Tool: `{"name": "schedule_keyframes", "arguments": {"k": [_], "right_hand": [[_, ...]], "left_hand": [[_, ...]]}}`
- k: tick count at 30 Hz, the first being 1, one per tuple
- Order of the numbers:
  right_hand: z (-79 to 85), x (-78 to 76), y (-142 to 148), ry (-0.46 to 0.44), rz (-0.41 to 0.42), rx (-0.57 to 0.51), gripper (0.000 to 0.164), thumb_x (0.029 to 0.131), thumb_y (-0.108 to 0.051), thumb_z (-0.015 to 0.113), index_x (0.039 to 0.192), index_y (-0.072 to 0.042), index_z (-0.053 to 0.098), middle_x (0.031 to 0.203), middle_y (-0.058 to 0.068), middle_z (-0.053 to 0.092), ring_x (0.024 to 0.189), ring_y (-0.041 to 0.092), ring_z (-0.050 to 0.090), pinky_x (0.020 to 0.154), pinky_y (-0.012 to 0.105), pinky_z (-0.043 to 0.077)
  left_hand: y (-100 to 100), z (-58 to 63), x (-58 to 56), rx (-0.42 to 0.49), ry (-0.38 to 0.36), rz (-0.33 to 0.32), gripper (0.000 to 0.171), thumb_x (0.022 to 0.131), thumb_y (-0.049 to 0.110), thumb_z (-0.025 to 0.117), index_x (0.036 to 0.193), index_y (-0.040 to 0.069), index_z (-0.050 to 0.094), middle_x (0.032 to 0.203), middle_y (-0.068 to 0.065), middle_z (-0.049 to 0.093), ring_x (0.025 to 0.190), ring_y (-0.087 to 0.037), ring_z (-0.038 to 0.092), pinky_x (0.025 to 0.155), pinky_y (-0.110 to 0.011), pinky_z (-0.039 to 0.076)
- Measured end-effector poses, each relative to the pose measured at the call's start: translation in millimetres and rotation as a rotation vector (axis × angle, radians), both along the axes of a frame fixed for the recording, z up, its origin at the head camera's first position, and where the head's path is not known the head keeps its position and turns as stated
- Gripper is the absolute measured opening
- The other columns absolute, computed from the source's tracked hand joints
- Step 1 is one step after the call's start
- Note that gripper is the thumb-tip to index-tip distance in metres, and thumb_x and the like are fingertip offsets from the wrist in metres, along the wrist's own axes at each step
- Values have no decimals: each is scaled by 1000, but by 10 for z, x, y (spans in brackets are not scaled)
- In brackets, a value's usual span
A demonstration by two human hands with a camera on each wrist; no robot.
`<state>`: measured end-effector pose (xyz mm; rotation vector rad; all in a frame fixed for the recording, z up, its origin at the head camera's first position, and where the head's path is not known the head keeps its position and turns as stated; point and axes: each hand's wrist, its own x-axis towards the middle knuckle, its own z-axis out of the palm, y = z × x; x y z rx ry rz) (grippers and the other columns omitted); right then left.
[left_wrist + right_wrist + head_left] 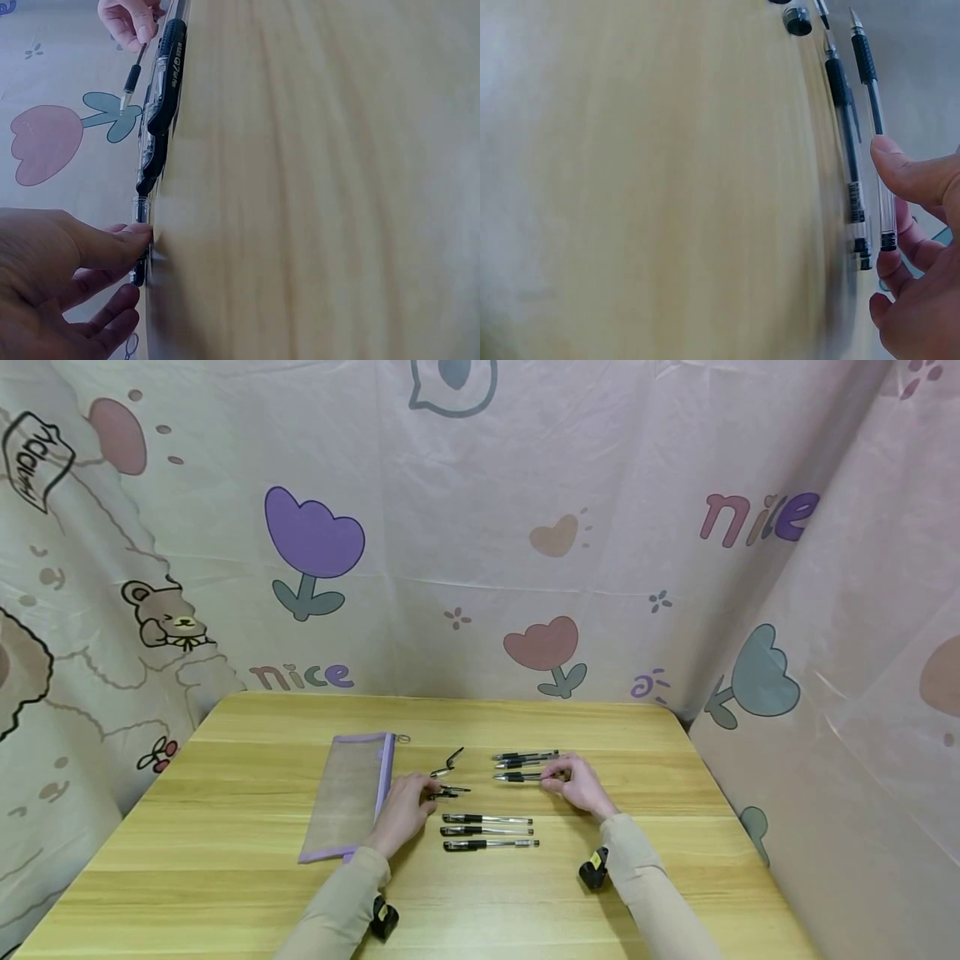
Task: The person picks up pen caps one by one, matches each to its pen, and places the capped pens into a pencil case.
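My right hand point(573, 783) pinches an uncapped gel pen point(871, 94) near its rear end, its tip pointing left, with a black grip and clear barrel. Two more uncapped pens point(525, 755) lie just beyond it on the table. Between the thumb and fingers of my left hand point(405, 814) is a small black pen cap point(136, 274), partly hidden by them. More black caps point(454, 758) lie loose around that hand. Nearer to me, three capped gel pens point(487, 832) rest in a row, caps to the left.
A mesh zip pouch point(345, 802) with purple edging lies flat to the left, partly behind my left forearm. The wooden table point(600, 927) ends at a printed curtain point(450, 527) at the back. Black wrist cameras point(594, 869) sit on both sleeves.
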<state>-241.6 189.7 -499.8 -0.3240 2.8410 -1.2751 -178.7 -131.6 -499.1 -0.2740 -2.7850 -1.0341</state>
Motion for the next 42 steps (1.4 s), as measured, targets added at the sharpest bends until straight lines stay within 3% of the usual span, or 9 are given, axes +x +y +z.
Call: {"name": "schedule_keyframes", "arguments": {"k": [15,25,34,39,42], "right_hand": [[121,118,-45,26,54,-26,10,88,-6,72,98,-8,74,109,11,71,96,20,60,84,31,50],[195,180,-85,4,69,-69,13,89,-5,71,102,-7,73,101,7,72,92,14,60,84,28,50],[246,234,-148,27,86,-93,13,89,-5,71,102,-6,73,100,8,73,90,14,61,80,23,51],[283,258,-189,48,104,-101,13,89,-6,71,102,-7,73,102,9,74,92,15,62,82,25,52],[300,272,-212,56,114,-102,13,89,-6,72,102,-7,73,102,9,73,92,15,61,82,25,51]], "left_hand": [[-9,7,3,-33,47,0,11,80,-1,79,83,9,75,84,-3,71,89,-23,63,87,-45,52],[-11,12,25,-48,50,14,11,90,-1,68,96,5,74,99,-11,75,101,-32,65,96,-52,51],[26,61,60,1,5,-31,20,102,1,47,112,0,65,109,-17,68,104,-33,64,93,-49,56],[55,107,56,104,28,-52,18,102,4,51,109,0,67,105,-14,72,100,-30,67,90,-48,56],[66,136,47,186,3,-54,17,101,5,56,111,2,69,106,-11,73,99,-26,68,89,-45,57]]}}
